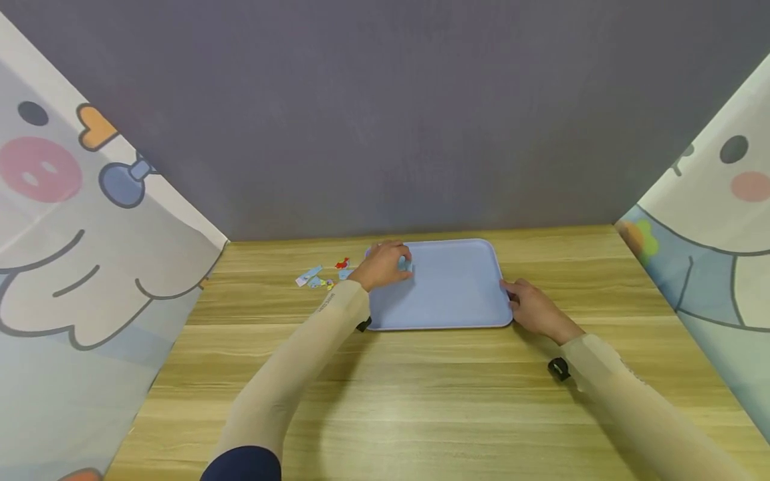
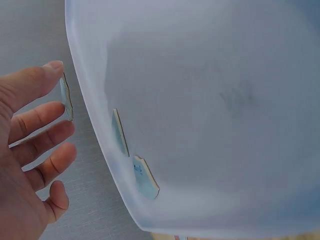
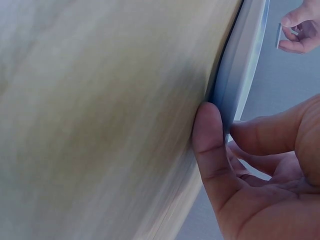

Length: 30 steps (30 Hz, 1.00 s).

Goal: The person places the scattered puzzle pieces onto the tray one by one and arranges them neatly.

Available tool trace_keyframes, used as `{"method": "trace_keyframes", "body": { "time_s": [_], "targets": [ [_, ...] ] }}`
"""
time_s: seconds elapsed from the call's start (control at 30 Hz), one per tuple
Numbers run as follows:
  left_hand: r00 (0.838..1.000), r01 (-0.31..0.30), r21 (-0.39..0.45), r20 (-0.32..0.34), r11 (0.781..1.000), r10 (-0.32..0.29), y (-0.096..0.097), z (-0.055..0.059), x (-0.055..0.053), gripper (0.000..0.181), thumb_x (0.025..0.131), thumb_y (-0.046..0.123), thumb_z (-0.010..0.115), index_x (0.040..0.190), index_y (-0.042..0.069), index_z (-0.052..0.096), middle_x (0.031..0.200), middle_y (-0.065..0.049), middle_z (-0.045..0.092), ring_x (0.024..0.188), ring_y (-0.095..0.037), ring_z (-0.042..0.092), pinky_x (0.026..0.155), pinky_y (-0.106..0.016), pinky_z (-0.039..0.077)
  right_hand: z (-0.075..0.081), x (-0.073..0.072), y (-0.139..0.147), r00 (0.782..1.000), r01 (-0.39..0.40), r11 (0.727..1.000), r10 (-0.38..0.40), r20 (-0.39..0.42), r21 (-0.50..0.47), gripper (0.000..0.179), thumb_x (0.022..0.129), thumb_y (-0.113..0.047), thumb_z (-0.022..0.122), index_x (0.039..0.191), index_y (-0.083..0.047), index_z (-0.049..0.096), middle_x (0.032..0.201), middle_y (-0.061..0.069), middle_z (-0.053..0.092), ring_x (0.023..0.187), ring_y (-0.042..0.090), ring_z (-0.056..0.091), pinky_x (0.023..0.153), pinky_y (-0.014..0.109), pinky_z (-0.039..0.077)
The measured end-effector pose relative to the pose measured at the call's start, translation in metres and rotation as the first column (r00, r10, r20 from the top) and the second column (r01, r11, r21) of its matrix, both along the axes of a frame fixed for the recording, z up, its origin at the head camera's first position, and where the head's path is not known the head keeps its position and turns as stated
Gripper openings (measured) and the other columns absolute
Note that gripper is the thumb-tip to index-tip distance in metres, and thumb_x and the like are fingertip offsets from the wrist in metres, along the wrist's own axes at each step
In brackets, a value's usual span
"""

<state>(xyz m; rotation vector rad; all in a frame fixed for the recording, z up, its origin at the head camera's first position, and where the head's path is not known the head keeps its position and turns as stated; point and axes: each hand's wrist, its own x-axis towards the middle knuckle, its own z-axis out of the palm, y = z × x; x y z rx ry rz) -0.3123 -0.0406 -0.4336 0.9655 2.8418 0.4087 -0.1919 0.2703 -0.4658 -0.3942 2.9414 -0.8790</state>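
The blue-lavender rectangular tray [image 1: 448, 287] lies on the table. Over its left part, my left hand [image 1: 381, 265] pinches a thin, flat, pale-blue puzzle piece [image 2: 67, 100] between thumb and fingertips, its edge turned to the left wrist camera. Two more pale-blue puzzle pieces show inside the tray along its rim in that view, one slim [image 2: 120, 134] and one angular [image 2: 145, 178]; my left hand hides that area from the head camera. At the tray's right side, my right hand [image 1: 532, 308] grips the rim [image 3: 240, 65] between thumb and finger.
Several small printed pieces lie on the wooden table left of the tray, among them a light-blue strip [image 1: 309, 275] and a red piece [image 1: 342, 263]. A grey wall [image 1: 421, 133] rises behind the table, and cartoon-printed panels [image 1: 72, 200] flank it.
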Motion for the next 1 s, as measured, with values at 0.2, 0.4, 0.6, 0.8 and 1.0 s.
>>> {"method": "trace_keyframes", "body": {
  "time_s": [0.2, 0.4, 0.6, 0.8, 1.0],
  "targets": [
    [1.0, -0.007, -0.016, 0.005, 1.0, 0.007, 0.006, -0.005, -0.003, 0.033, 0.082, 0.032, 0.075, 0.109, 0.016, 0.067, 0.125, 0.0, 0.057, 0.125, -0.025, 0.041, 0.104, -0.056, 0.022, 0.0, -0.001, 0.0, 1.0, -0.001, 1.0, 0.001, 0.003, -0.003, 0.046, 0.086, 0.009, 0.054, 0.129, 0.018, 0.043, 0.086, 0.014, 0.05, 0.073, 0.024, 0.047, 0.067, 0.038, 0.042],
    [1.0, -0.019, -0.053, 0.015, 0.998, 0.02, 0.015, -0.009, -0.006, 0.031, 0.082, 0.034, 0.075, 0.107, 0.018, 0.066, 0.121, 0.001, 0.057, 0.122, -0.025, 0.043, 0.104, -0.056, 0.021, -0.002, -0.001, 0.0, 1.0, 0.001, 1.0, -0.001, 0.002, 0.0, 0.046, 0.087, 0.009, 0.054, 0.13, 0.018, 0.043, 0.086, 0.013, 0.05, 0.074, 0.023, 0.048, 0.067, 0.037, 0.042],
    [1.0, -0.026, -0.116, 0.004, 0.993, 0.027, 0.024, -0.016, -0.01, 0.032, 0.081, 0.036, 0.075, 0.104, 0.016, 0.067, 0.107, 0.003, 0.058, 0.109, -0.023, 0.05, 0.1, -0.052, 0.027, -0.002, 0.0, 0.001, 1.0, 0.007, 1.0, -0.007, 0.005, -0.005, 0.046, 0.086, 0.009, 0.054, 0.13, 0.017, 0.043, 0.086, 0.013, 0.05, 0.073, 0.023, 0.047, 0.066, 0.036, 0.042],
    [1.0, -0.018, -0.154, -0.002, 0.988, 0.017, 0.029, -0.02, -0.01, 0.031, 0.081, 0.036, 0.075, 0.103, 0.016, 0.066, 0.102, 0.002, 0.057, 0.11, -0.023, 0.052, 0.103, -0.057, 0.023, -0.001, 0.0, 0.0, 1.0, 0.004, 1.0, -0.004, -0.002, -0.003, 0.046, 0.086, 0.009, 0.054, 0.13, 0.017, 0.043, 0.085, 0.013, 0.05, 0.072, 0.023, 0.047, 0.066, 0.036, 0.041],
    [0.999, -0.027, -0.168, -0.027, 0.985, 0.022, 0.033, -0.019, -0.008, 0.031, 0.08, 0.036, 0.076, 0.103, 0.016, 0.067, 0.102, 0.002, 0.058, 0.107, -0.022, 0.052, 0.098, -0.05, 0.03, -0.001, 0.0, 0.0, 1.0, 0.003, 1.0, -0.003, -0.007, -0.005, 0.045, 0.086, 0.009, 0.055, 0.129, 0.017, 0.044, 0.085, 0.014, 0.05, 0.072, 0.023, 0.047, 0.066, 0.037, 0.042]
  ]
}}
